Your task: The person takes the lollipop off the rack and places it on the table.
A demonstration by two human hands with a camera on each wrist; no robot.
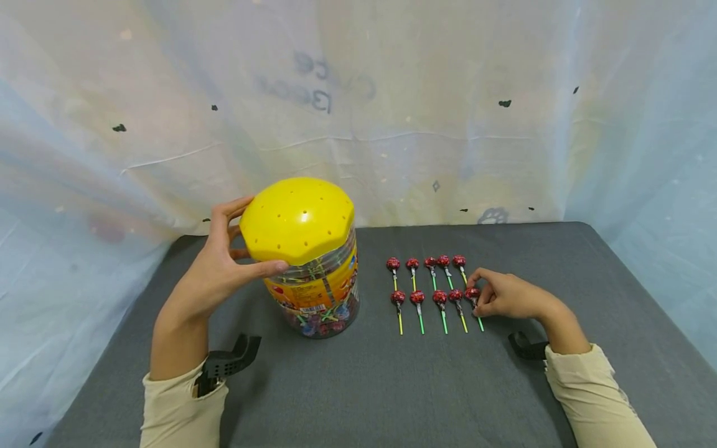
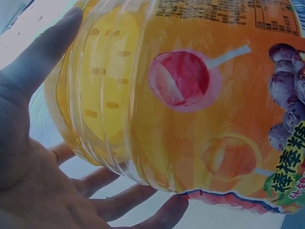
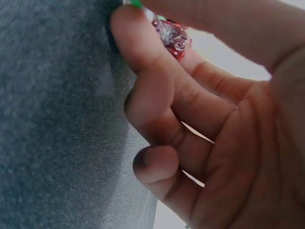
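Observation:
A clear plastic jar (image 1: 305,298) with a yellow dome lid (image 1: 302,218) and an orange printed label stands on the table. Lollipops show through its lower wall. My left hand (image 1: 215,264) holds the jar around its neck, just under the lid, thumb in front and fingers behind; the left wrist view shows the label (image 2: 190,114) close up. To the right of the jar lie several red-wrapped lollipops in two rows. At the right end of the front row, my right hand (image 1: 512,295) pinches a lollipop (image 1: 472,292); in the right wrist view its red wrapper (image 3: 174,38) is partly hidden behind fingers.
The table (image 1: 358,392) has a dark grey cloth surface. Behind it hangs a pale plastic sheet (image 1: 414,124) with dark marks. In the back row, a red lollipop (image 1: 459,261) lies just beyond the right hand's fingers.

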